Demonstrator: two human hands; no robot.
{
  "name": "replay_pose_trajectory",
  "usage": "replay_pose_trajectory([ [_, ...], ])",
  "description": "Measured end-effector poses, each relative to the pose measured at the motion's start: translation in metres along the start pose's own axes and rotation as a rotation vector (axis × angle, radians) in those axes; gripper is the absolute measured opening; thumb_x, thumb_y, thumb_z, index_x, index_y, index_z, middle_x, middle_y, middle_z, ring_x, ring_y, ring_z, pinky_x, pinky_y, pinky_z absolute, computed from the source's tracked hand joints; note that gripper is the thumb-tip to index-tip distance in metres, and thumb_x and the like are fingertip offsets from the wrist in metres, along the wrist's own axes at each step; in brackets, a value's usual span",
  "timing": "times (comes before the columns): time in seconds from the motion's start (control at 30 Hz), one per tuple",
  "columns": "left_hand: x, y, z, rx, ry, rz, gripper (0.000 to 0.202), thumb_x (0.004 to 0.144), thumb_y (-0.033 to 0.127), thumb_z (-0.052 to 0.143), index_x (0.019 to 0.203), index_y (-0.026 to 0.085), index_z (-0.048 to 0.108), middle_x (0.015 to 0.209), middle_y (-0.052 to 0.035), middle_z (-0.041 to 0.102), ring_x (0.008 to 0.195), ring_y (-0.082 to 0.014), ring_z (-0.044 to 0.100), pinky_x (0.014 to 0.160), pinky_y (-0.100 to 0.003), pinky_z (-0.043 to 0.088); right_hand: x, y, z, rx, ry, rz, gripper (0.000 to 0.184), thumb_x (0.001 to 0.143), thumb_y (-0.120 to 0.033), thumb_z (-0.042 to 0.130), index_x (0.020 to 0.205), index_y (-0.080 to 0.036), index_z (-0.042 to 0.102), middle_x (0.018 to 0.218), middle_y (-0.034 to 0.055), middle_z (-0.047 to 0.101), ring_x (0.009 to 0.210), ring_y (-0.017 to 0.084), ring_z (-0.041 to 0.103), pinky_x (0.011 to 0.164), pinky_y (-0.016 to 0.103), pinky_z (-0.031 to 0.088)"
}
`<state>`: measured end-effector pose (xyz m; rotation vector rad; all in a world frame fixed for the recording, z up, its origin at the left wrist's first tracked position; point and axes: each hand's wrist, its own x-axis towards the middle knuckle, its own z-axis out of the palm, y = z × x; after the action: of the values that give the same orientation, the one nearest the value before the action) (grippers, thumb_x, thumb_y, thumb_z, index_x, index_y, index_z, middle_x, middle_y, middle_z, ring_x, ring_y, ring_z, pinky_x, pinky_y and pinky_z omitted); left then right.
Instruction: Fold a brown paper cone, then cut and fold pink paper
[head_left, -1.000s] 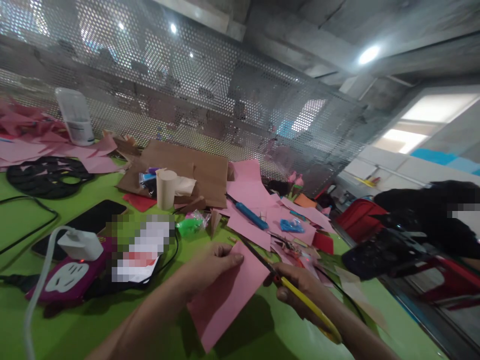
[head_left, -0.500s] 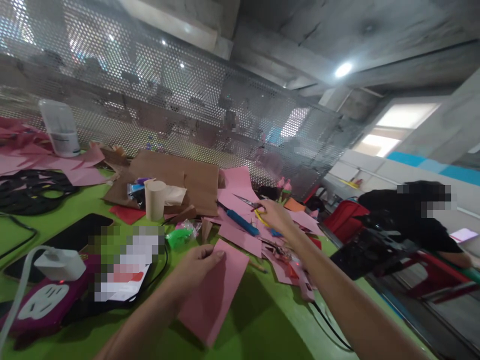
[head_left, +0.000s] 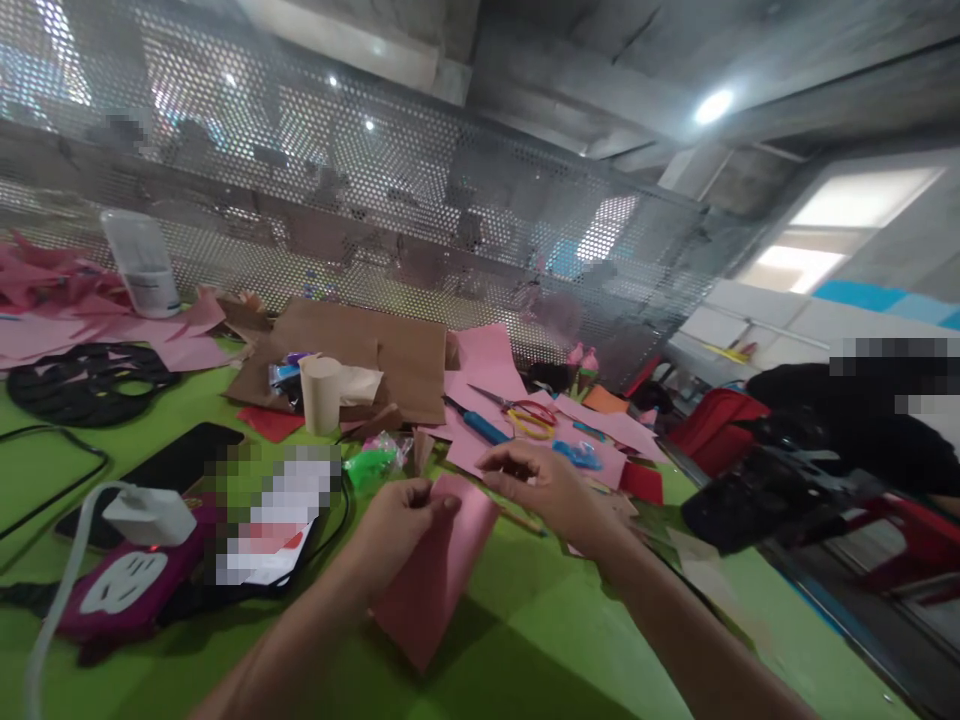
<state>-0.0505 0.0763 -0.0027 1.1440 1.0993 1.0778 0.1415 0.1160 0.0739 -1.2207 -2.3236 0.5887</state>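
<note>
A pink sheet of paper hangs tilted over the green table, with my left hand pinching its top edge between thumb and fingers. Close to the sheet's upper right corner is my right hand, fingers bent and apart; whether the fingertips touch the paper I cannot tell. Just beyond that hand, scissors with red and yellow handles lie on other pink paper. Beside them is a blue-handled tool. A pencil rests below my right hand.
To the left are a phone with a lit screen, a dark phone and a purple power strip with a white charger. A paper cup stands by brown cardboard. A person sits at the right.
My right hand has let go of the scissors and come back toward the pink sheet. The sheet now bends more along its right side. My left hand keeps its pinch.
</note>
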Motion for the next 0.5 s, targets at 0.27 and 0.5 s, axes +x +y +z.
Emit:
replay_pose_trajectory([
  [0.27, -0.003, -0.002, 0.002, -0.055, -0.022, -0.017, 0.037, 0.067, 0.048, 0.076, 0.08, 0.014, 0.067, 0.075, -0.0031, 0.065, 0.064, -0.0152, 0.052, 0.057, -0.024, 0.037, -0.029, -0.012, 0.026, 0.085, 0.193, -0.06, 0.007, 0.082, -0.023, 0.067, 0.077, -0.019, 0.065, 0.078, 0.0021, 0.066, 0.076, 0.017, 0.061, 0.069, 0.029, 0.046],
  [0.5, -0.011, -0.002, -0.003, -0.069, -0.062, 0.022, 0.048, 0.078, 0.062, 0.06, 0.083, 0.015, 0.064, 0.071, -0.001, 0.06, 0.062, -0.0134, 0.051, 0.056, -0.022, 0.037, -0.051, -0.006, 0.017, 0.266, 0.134, -0.156, 0.01, 0.077, -0.011, 0.062, 0.074, -0.02, 0.059, 0.09, 0.006, 0.067, 0.085, 0.02, 0.063, 0.075, 0.031, 0.048],
])
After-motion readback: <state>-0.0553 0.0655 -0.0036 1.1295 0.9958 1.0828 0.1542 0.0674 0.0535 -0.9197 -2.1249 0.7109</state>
